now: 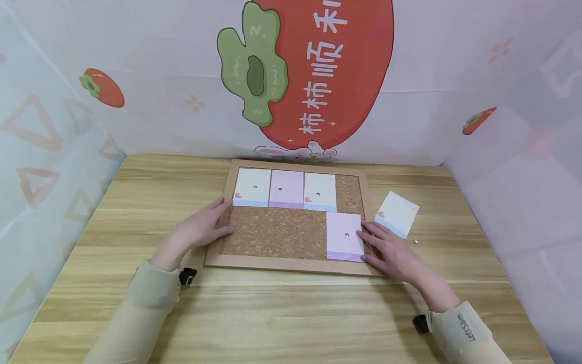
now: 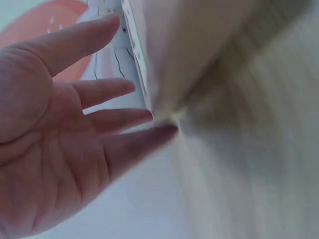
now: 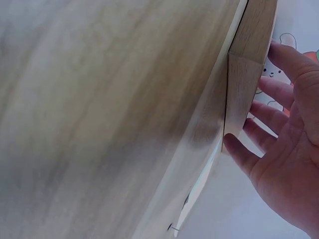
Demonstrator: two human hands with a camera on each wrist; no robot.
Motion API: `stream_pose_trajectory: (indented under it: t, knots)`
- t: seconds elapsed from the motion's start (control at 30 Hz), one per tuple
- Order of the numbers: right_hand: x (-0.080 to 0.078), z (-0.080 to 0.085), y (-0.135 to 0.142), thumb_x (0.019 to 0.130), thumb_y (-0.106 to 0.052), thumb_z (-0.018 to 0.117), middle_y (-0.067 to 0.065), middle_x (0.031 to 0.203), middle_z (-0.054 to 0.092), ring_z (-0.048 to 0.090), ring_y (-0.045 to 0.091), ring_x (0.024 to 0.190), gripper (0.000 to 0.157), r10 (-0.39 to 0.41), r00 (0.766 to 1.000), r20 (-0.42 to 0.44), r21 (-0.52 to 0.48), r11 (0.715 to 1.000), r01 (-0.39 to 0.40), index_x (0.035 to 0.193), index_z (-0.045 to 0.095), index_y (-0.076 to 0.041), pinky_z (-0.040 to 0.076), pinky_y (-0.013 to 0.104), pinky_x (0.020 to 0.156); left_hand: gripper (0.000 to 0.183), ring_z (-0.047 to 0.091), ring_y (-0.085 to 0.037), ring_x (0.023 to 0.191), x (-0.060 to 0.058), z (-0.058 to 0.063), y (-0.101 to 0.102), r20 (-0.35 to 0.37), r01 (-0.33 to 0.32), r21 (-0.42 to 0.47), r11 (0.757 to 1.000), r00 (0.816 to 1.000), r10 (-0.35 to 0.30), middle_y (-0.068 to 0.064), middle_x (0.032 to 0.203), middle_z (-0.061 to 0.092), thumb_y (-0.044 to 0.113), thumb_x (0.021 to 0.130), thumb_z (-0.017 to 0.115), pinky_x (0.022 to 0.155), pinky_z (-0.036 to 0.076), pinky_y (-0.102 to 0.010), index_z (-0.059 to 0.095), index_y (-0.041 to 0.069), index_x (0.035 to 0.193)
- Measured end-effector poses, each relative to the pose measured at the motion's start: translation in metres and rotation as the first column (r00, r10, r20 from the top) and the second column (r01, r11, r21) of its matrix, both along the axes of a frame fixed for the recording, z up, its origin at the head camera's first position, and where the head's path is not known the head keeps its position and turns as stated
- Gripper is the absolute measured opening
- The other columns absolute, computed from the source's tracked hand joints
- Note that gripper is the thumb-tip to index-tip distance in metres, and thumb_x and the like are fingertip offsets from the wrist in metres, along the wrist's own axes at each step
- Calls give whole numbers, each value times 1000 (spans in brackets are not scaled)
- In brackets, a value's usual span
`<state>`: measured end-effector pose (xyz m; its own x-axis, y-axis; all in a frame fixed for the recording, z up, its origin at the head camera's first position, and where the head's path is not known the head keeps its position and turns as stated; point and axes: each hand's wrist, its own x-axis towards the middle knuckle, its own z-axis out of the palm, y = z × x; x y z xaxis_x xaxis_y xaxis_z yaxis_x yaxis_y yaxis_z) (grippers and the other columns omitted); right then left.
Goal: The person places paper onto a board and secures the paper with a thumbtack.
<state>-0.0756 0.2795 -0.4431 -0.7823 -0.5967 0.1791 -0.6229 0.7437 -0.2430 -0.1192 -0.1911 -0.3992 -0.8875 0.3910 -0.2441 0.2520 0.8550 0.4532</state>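
Observation:
A wood-framed cork board (image 1: 277, 232) lies on the table in the head view. Along its top row are a white card (image 1: 247, 177), a purple card (image 1: 288, 181) and another white card (image 1: 324, 183), each with a pin. A second purple card (image 1: 341, 222), also pinned, sits at the lower right. My left hand (image 1: 197, 227) is at the board's left side, its fingers extended and spread in the left wrist view. Fingers of my right hand (image 1: 393, 250) touch the right side of the frame (image 3: 244, 84), near the lower purple card.
Right of the board, a loose white card (image 1: 399, 212) lies tilted on the wooden table (image 1: 282, 313). A small pin (image 1: 415, 241) is just below it. Behind the table hangs a printed cloth backdrop (image 1: 173, 121), with more cloth on both sides.

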Motion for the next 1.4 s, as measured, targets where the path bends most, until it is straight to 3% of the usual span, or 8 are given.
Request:
stream_pose_trajectory:
  t: [0.37, 0.7, 0.87, 1.0, 1.4]
  knots:
    - [-6, 5, 1, 84, -15, 78, 27, 144, 52, 49, 47, 132, 50, -16, 1000, 25, -70, 997, 18, 129, 64, 2, 38, 62, 107, 69, 27, -52, 145, -1, 5, -11, 4, 71, -7, 997, 997, -71, -35, 160, 15, 18, 99, 61, 118, 28, -62, 27, -10, 153]
    - [-25, 15, 15, 85, -6, 75, 35, 135, 54, 52, 55, 123, 47, -190, 980, 65, -187, 962, 199, 127, 61, 7, 43, 67, 101, 72, 24, -51, 147, -2, 5, -10, 14, 72, -18, 997, 997, -72, -34, 161, 13, 20, 98, 62, 119, 27, -61, 26, -10, 153]
    - [-38, 27, 35, 90, -9, 71, 39, 140, 46, 45, 57, 128, 51, -294, 938, 184, -159, 933, 324, 134, 53, 11, 37, 69, 107, 72, 22, -50, 148, -3, 2, -10, 23, 65, -11, 998, 998, -65, -33, 162, 11, 19, 99, 61, 120, 25, -61, 23, -8, 154]
    - [-49, 29, 54, 95, -14, 66, 38, 145, 40, 37, 57, 134, 58, -360, 884, 298, -122, 904, 409, 141, 43, 11, 31, 70, 110, 72, 22, -51, 147, -2, 1, -11, 30, 59, 7, 998, 998, -59, -33, 162, 11, 17, 98, 61, 120, 25, -61, 23, -8, 154]
    - [-70, 16, 76, 91, -17, 70, 41, 147, 33, 35, 59, 133, 72, -479, 815, 327, -54, 851, 522, 147, 33, 11, 29, 70, 110, 72, 21, -50, 148, -1, -2, -12, 44, 52, 22, 998, 998, -53, -32, 163, 10, 17, 99, 62, 120, 24, -61, 23, -7, 155]
